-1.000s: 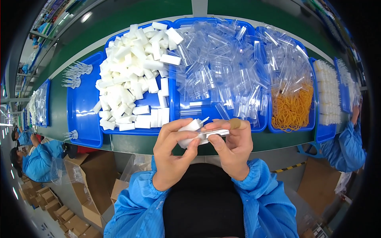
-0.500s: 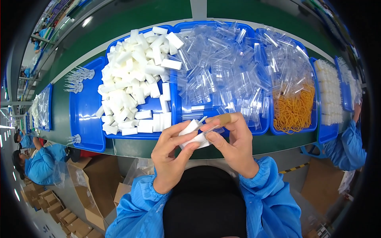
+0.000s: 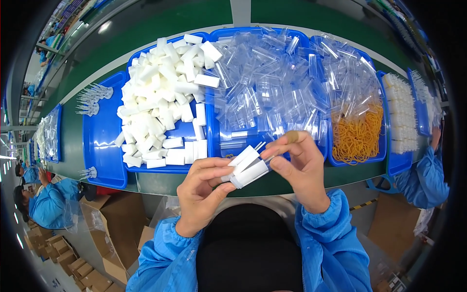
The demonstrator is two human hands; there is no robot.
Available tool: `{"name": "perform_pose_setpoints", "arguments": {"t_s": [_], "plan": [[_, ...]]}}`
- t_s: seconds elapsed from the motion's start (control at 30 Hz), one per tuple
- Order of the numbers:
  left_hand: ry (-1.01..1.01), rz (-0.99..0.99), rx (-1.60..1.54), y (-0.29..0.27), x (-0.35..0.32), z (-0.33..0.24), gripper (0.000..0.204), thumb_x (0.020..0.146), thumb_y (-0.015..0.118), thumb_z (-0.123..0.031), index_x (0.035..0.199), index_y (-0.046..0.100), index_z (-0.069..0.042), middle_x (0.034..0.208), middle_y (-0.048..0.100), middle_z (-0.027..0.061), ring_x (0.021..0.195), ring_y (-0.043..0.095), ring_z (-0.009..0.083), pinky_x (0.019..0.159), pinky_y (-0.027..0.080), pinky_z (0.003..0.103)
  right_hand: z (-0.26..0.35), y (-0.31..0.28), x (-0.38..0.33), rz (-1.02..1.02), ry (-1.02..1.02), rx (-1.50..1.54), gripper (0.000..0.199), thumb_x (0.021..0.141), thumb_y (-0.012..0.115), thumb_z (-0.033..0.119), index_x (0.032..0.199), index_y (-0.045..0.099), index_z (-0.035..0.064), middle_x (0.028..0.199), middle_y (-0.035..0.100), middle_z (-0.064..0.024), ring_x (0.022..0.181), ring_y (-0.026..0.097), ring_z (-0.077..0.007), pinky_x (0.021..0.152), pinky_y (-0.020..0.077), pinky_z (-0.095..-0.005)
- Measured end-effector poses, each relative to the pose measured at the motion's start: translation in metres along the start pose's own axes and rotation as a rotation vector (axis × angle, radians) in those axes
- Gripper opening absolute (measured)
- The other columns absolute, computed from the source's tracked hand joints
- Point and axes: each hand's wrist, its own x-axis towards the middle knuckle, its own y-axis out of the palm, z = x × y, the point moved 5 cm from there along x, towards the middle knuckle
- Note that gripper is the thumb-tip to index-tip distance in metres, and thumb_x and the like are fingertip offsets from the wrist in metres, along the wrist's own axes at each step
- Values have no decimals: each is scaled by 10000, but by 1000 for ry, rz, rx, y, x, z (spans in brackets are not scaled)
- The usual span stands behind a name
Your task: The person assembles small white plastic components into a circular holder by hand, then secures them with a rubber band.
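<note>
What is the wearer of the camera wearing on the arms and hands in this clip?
Both forearms are covered by bright blue work-coat sleeves, left sleeve and right sleeve, each gathered into an elastic cuff at the wrist. The left hand and right hand are bare, with no gloves. A tan finger cot or plaster covers one right fingertip.

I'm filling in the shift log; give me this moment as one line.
left hand: holds white pieces | right hand: fingers pinching same pieces | behind: blue tray, clear sleeves, orange bands
</note>
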Motion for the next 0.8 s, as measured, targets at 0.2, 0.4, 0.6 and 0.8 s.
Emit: {"name": "perform_pose_setpoints", "arguments": {"t_s": [0.2, 0.4, 0.6, 0.8], "plan": [[57, 46, 96, 0, -7, 4, 343, 845, 656, 133, 1170, 602, 37, 1253, 509, 171, 1209, 568, 324, 997, 537, 404, 0, 19, -8, 132, -38, 32, 288, 866, 746, 82, 1098, 584, 25, 1095, 642, -86, 1060, 617, -171, 969, 457, -328], [-32, 86, 14, 1, -4, -3, 386, 874, 676, 42, 1236, 541, 20, 1339, 460, 172, 1220, 556, 305, 993, 527, 385, -2, 17, -12, 204, -62, -25, 289, 854, 756, 71, 1095, 597, 49, 1107, 646, -88, 1058, 618, -164, 952, 476, -332], [-235, 169, -141, 1, -5, 11, 346, 871, 693, 26, 1196, 574, 20, 1348, 469, 165, 1210, 556, 250, 984, 524, 370, -1, 22, -16, 277, -142, -254, 237, 821, 761, 76, 1041, 675, 56, 1108, 677, -77, 1030, 607, -231, 930, 448, -362], [-153, -157, 41, -34, -5, 1, 286, 845, 704, 43, 1120, 622, 38, 1319, 522, 160, 1167, 579, 240, 958, 519, 356, 15, 15, 25, 222, -435, -822, 225, 801, 743, 68, 1014, 674, 62, 1010, 682, -54, 933, 608, -209, 799, 450, -343]]}}
